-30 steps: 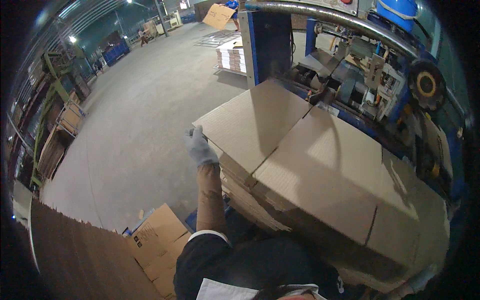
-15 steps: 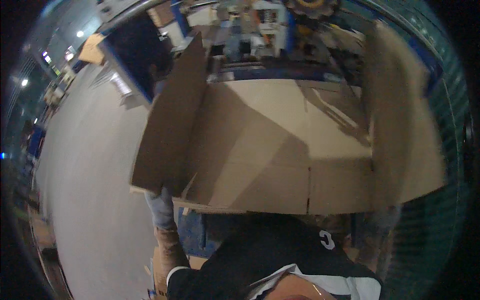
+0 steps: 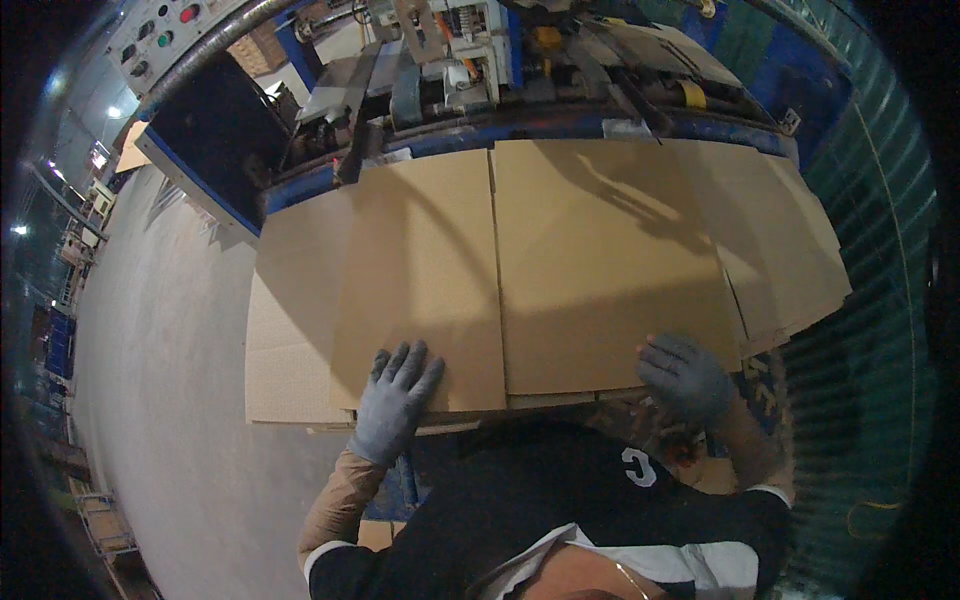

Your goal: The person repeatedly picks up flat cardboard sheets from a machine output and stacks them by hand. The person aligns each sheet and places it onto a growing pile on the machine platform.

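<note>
In front of me lies a flat brown cardboard sheet (image 3: 610,290), its two middle panels folded inward so that their edges meet along a narrow slit. It rests on more flat cardboard (image 3: 285,330), which shows on the left and right sides. My left hand (image 3: 392,405), in a grey glove, lies with fingers stretched out on the near part of the left panel. At the near right corner of the right panel, my right hand (image 3: 686,380), also gloved in grey, lies flat with its fingers pointing left. Neither hand holds anything that I can see.
Beyond the cardboard stands a blue-framed machine (image 3: 470,130) with rollers and dark guide arms. A grey control panel (image 3: 160,35) with coloured buttons sits at the upper left. Grey floor (image 3: 160,380) stretches along the left, and a green corrugated wall (image 3: 870,300) runs along the right.
The upright side panels of the cardboard have folded inward and down flat. My left hand has moved from its left edge onto the top, and my right hand has come into sight.
</note>
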A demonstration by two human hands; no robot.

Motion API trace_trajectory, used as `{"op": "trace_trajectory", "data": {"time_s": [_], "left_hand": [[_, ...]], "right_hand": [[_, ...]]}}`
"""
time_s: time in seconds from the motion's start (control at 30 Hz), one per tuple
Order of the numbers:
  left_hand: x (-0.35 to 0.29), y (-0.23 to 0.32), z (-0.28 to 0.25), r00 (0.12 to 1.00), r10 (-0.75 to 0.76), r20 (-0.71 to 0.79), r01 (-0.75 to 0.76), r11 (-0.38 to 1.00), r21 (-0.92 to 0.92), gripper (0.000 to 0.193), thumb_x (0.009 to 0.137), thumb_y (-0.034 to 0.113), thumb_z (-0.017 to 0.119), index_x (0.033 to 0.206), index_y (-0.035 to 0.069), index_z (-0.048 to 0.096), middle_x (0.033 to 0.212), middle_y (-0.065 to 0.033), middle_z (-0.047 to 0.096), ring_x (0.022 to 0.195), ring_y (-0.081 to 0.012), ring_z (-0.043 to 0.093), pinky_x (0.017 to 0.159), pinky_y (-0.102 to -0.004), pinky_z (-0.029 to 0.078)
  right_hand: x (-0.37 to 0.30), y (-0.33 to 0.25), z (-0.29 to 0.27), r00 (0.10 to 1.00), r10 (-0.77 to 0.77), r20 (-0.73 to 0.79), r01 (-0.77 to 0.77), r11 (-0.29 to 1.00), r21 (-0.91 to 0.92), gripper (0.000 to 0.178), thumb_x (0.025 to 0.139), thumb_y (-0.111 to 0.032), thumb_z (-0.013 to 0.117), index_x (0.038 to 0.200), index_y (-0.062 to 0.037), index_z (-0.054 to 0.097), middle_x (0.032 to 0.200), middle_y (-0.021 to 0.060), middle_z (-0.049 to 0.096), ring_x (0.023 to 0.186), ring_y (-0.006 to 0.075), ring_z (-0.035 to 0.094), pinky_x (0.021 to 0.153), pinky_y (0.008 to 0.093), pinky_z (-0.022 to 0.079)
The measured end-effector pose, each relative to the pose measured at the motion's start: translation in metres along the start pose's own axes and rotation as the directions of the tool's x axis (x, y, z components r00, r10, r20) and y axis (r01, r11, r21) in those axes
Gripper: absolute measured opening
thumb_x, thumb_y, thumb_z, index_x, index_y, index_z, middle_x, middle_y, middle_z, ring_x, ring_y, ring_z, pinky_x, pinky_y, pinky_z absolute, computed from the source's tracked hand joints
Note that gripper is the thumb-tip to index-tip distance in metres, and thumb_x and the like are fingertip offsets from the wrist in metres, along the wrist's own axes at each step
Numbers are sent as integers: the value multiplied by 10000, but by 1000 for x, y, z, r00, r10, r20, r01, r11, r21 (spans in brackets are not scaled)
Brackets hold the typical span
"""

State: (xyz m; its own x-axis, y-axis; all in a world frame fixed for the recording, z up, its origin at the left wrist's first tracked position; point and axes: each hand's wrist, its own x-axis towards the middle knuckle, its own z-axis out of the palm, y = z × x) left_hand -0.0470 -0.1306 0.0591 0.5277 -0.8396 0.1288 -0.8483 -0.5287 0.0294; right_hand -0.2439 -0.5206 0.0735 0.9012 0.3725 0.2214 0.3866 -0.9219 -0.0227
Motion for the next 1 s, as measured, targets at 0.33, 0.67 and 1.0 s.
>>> {"op": "trace_trajectory", "data": {"time_s": [0.33,0.67,1.0], "left_hand": [[8,-20,-2,990,-59,-127,48,995,-85,555,787,80,536,1339,121,489,1372,-191,470,1265,-386,444,1078,-542,300],[5,-14,33,994,10,-109,-11,1000,-7,645,831,197,490,1451,115,329,1500,-158,317,1373,-330,333,1141,-516,232],[3,-5,37,970,-102,-222,73,988,-135,631,828,236,557,1427,144,380,1462,-148,380,1342,-318,379,1123,-507,286]], "right_hand": [[13,83,21,929,344,-138,-367,910,-194,573,824,-509,617,1165,-49,592,1219,193,571,1172,396,492,1038,486,359],[138,325,119,757,601,-258,-640,762,-101,619,891,-508,519,1334,-77,491,1388,219,447,1281,413,408,1051,504,353],[277,247,118,895,357,-268,-403,904,-141,452,925,-430,495,1215,-98,594,1283,194,529,1175,362,493,940,476,430]]}}
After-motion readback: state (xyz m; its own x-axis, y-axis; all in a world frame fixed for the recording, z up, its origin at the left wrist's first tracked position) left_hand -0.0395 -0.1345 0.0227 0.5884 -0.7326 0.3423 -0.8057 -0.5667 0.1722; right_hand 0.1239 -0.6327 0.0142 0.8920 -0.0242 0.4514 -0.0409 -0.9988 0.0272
